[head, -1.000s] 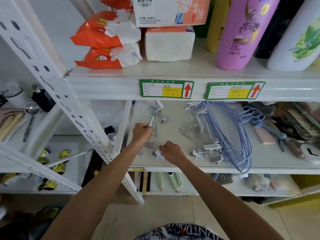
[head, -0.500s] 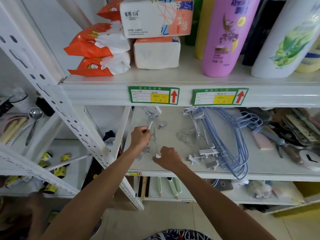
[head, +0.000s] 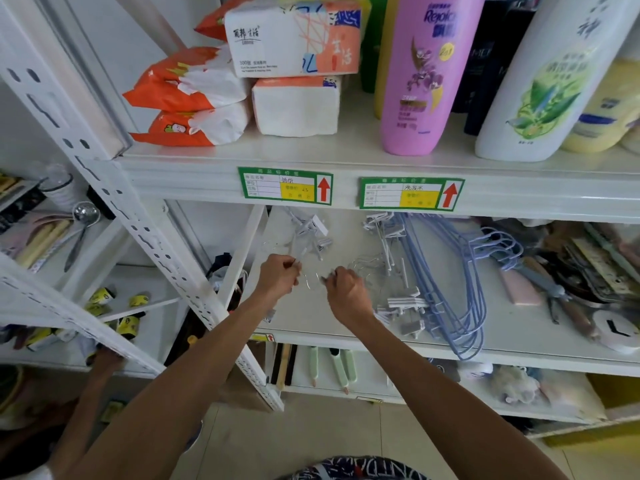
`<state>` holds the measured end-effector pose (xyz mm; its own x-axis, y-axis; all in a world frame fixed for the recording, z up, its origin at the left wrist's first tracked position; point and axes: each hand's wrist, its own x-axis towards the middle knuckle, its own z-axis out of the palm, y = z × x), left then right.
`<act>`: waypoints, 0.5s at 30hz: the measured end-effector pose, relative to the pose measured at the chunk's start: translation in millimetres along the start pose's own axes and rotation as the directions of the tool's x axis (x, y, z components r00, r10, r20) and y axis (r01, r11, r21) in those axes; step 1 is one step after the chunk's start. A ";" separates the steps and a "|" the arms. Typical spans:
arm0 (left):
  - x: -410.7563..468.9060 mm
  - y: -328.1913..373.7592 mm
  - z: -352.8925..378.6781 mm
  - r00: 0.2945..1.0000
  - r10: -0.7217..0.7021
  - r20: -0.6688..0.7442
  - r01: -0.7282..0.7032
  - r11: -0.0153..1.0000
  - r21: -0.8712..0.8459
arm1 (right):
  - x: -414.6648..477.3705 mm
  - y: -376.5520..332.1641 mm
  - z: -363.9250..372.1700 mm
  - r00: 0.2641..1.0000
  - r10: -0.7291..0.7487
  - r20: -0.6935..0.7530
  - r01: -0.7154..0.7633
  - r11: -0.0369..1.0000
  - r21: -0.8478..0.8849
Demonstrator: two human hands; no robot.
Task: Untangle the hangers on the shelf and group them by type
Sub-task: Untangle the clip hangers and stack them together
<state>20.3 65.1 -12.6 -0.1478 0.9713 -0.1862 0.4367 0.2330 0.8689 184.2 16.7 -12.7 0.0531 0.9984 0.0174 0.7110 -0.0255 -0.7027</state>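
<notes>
Wire hanger (head: 306,281): thin, pale, hard to make out; it seems to run between my two fists, over the middle shelf (head: 519,327)
Left hand (head: 278,277): my fingers curled tight, pinching one end of the wire
Right hand (head: 346,292): my fingers curled too, pinching the other end, close by
Clip hangers (head: 401,303): white, heaped on the shelf just to the right
Blue hangers (head: 446,282): stacked together beyond the clips
Price tags (head: 285,186): green, on the shelf edge above
</notes>
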 end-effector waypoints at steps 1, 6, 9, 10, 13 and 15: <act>-3.0 1.1 0.0 1.000 -0.005 0.001 0.005 1.000 -0.010 | -0.8 2.6 -1.8 1.000 0.011 -0.012 -0.011 1.000 -0.010; -18.3 9.0 -14.4 0.999 -0.047 -0.018 0.046 0.996 -0.076 | -10.8 15.8 3.2 0.993 0.081 0.089 -0.076 0.996 -0.056; -24.1 11.2 -30.1 0.989 -0.147 0.022 0.148 0.954 -0.262 | -16.0 17.1 7.3 0.982 0.093 0.166 -0.083 0.995 -0.062; -26.5 11.9 -35.0 0.984 -0.171 0.041 0.175 0.927 -0.332 | -17.6 18.0 9.9 0.978 0.086 0.192 -0.074 0.995 -0.070; -34.2 17.1 -43.3 0.977 -0.191 0.096 0.214 0.868 -0.448 | -20.8 17.9 16.8 0.972 0.135 0.191 -0.140 0.990 0.012; -35.9 22.3 -42.3 0.968 -0.217 0.124 0.250 0.824 -0.509 | -21.3 15.7 16.3 0.973 0.128 0.193 -0.132 0.991 0.011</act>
<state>-2.2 33.3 32.8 -0.1279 0.8956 -0.4260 -0.1290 0.4109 0.9025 182.8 -4.2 -35.7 0.0069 0.9776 -0.2102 0.6897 -0.1568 -0.7069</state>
